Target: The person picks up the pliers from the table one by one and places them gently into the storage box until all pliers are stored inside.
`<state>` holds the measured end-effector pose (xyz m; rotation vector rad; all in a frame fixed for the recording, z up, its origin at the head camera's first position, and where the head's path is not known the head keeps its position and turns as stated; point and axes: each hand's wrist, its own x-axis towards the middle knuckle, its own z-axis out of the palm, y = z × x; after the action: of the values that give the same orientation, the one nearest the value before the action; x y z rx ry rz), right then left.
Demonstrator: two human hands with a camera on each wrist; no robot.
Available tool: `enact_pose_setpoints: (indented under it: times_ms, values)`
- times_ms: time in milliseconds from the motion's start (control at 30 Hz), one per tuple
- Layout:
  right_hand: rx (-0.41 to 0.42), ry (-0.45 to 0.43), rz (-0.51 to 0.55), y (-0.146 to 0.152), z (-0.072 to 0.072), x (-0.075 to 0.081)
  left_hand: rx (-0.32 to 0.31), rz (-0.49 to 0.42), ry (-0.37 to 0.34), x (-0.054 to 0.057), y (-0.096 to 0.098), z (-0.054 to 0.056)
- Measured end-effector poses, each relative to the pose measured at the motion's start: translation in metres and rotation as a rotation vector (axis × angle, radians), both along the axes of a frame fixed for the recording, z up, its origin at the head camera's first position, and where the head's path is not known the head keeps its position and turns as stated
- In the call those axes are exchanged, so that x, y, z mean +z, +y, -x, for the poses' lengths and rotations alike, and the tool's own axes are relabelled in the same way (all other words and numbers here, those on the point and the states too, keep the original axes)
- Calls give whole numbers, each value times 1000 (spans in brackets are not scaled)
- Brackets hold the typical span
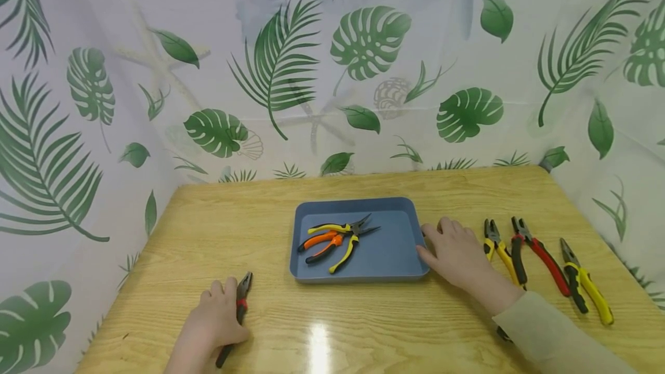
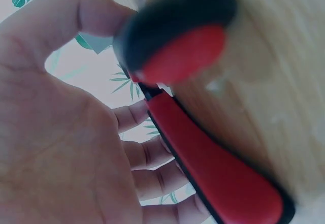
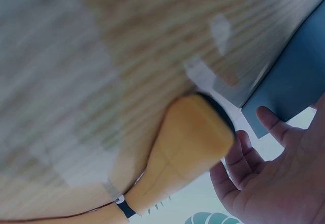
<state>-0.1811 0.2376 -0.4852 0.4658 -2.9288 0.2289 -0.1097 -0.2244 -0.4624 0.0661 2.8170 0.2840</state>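
Observation:
My left hand holds pliers with red-and-black handles at the table's front left. In the left wrist view the thumb lies on one handle, and the fingers are at the other red handle. The pliers' jaws point away from me. My right hand is at the right side of a blue tray, its fingertips right at the wall. Inside the tray lie yellow-and-black long-nose pliers, spread open, across orange-and-black pliers. In the right wrist view the thumb meets the tray's outer wall.
Right of my right hand lie yellow-handled pliers, partly hidden by the forearm, red-and-black pliers and yellow-and-black long-nose pliers. A leaf-printed cloth hangs behind the wooden table and along its sides.

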Motion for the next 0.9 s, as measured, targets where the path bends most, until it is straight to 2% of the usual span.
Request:
enact_pose_setpoints:
  times_ms: [267, 633, 900]
  values:
    - [1, -8, -1, 0, 0, 1, -7, -18, 12, 1, 0, 1]
    - [0, 0, 2, 0, -1, 1, -61, 34, 73, -2, 1, 5]
    - [-3, -1, 1, -1, -1, 1, -108, 46, 166, -2, -1, 8]
